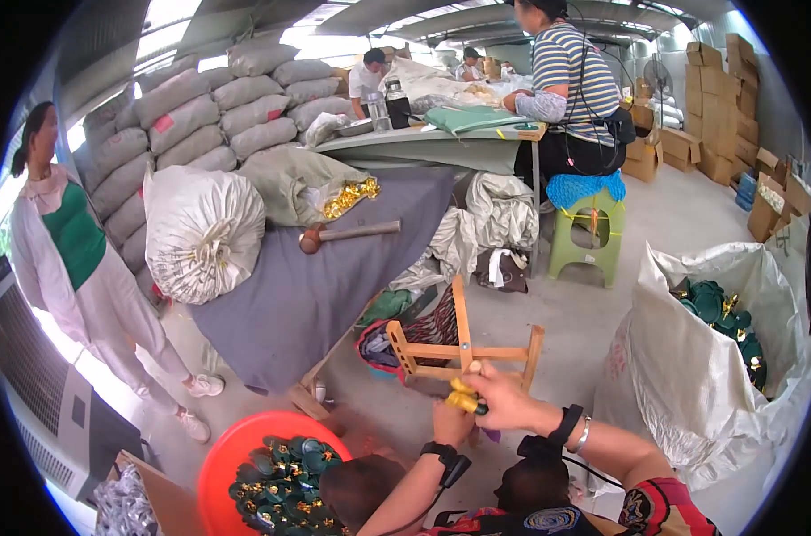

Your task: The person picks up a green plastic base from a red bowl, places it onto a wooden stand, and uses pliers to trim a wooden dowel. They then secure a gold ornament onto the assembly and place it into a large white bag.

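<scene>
My right hand (pixel 502 398) is closed on a small shiny gold piece with a dark part (pixel 462 396). Just below it, my left hand (pixel 453 422) is closed against the same piece, its fingers partly hidden. The piece's exact kind cannot be made out. Right beyond my hands stands a light wooden frame (pixel 463 330) with an upright bar and short legs. To the left, an orange-red basin (pixel 210 469) holds many dark green pieces with gold parts (pixel 285 478).
A large white sack (pixel 664 357) of similar green pieces stands at right. Ahead left, a grey cloth-covered table (pixel 325 295) bears a hammer (pixel 352 234), a tied white sack (pixel 204 234) and a sack spilling gold pieces (pixel 352 196). A person (pixel 79 241) stands at left; another sits on a green stool (pixel 587 237).
</scene>
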`<control>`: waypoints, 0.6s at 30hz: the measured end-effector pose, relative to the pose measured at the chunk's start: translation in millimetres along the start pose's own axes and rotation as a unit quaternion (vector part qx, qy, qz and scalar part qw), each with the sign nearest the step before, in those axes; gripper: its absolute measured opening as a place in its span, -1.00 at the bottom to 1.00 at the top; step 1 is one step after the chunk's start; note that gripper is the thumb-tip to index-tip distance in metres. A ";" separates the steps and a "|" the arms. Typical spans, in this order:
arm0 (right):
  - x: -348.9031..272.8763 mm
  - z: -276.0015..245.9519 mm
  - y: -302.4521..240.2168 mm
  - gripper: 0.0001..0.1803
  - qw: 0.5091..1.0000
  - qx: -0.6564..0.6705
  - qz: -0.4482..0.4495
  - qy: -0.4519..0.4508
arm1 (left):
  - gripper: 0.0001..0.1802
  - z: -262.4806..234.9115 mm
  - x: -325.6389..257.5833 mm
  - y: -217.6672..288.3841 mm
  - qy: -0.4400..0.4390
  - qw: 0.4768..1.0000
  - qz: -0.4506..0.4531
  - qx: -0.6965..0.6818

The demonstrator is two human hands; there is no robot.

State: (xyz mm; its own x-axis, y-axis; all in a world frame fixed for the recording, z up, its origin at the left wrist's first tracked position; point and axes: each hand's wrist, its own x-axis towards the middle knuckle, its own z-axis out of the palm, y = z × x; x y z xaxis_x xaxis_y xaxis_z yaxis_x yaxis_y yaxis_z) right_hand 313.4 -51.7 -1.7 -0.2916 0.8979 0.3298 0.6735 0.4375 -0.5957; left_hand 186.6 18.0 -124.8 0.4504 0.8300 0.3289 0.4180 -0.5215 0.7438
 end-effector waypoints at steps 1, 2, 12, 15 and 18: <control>-1.9 -0.3 3.6 -0.40 0.997 0.020 0.011 0.070 | -0.83 -1.7 -0.7 -0.5 -0.002 1.000 0.001 0.004; -2.7 -3.5 5.8 -0.41 0.989 0.039 0.020 0.140 | -0.82 -7.2 2.9 2.1 0.028 1.000 -0.011 0.005; -80.9 -63.5 53.0 -0.52 0.879 0.110 0.209 0.414 | -0.75 -75.5 116.9 258.3 -0.080 0.879 0.129 -0.453; -72.7 -47.7 25.9 -0.53 0.887 0.171 0.145 0.403 | -0.67 -43.7 136.1 351.4 -0.200 0.864 0.216 -0.408; -67.5 -29.7 22.9 -0.63 0.902 0.161 0.112 0.384 | -0.28 9.2 139.1 394.4 -0.216 0.857 0.260 -0.389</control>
State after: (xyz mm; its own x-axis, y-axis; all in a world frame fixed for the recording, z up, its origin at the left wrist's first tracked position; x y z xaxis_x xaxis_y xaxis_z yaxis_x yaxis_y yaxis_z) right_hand 368.6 -103.8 -15.8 0.4670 0.7218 0.5109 0.3895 0.3507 -0.8516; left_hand 421.4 -74.1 208.9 0.7362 0.2886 0.6121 -0.5040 -0.3699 0.7805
